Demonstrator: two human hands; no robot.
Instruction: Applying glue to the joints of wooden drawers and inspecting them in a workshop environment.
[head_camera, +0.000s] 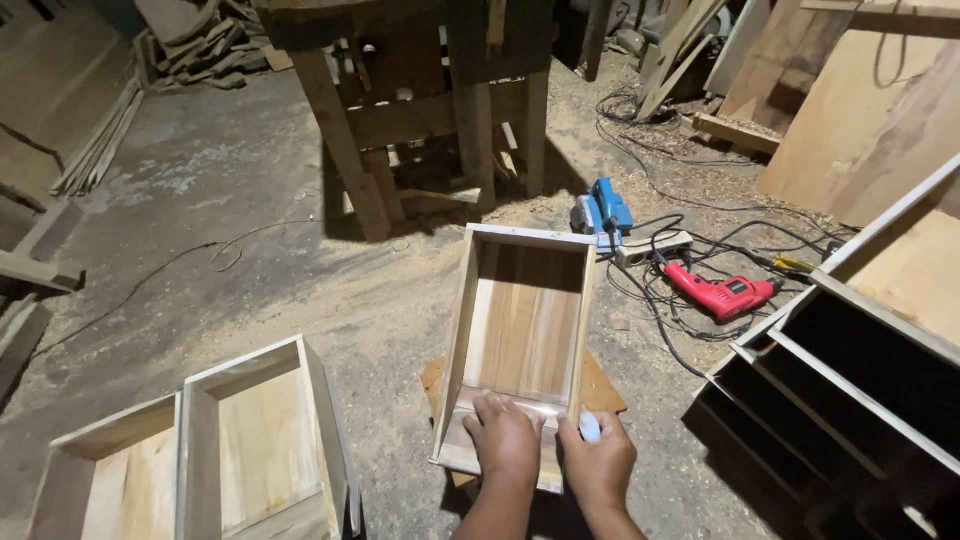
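Observation:
An open wooden drawer box (520, 300) lies on the sawdust floor in front of me, resting on a small brown board (603, 392). My left hand (503, 440) presses flat inside the box against its near wall. My right hand (598, 462) grips the near right corner and holds a small white object (590, 427), too small to identify.
Two more wooden drawer boxes (250, 440) sit at the lower left. A dark cabinet frame (850, 380) stands at the right. A blue power planer (603, 212), a red drill (722, 293), a power strip (655, 246) and tangled cables lie beyond the box. A wooden workbench (420, 110) stands behind.

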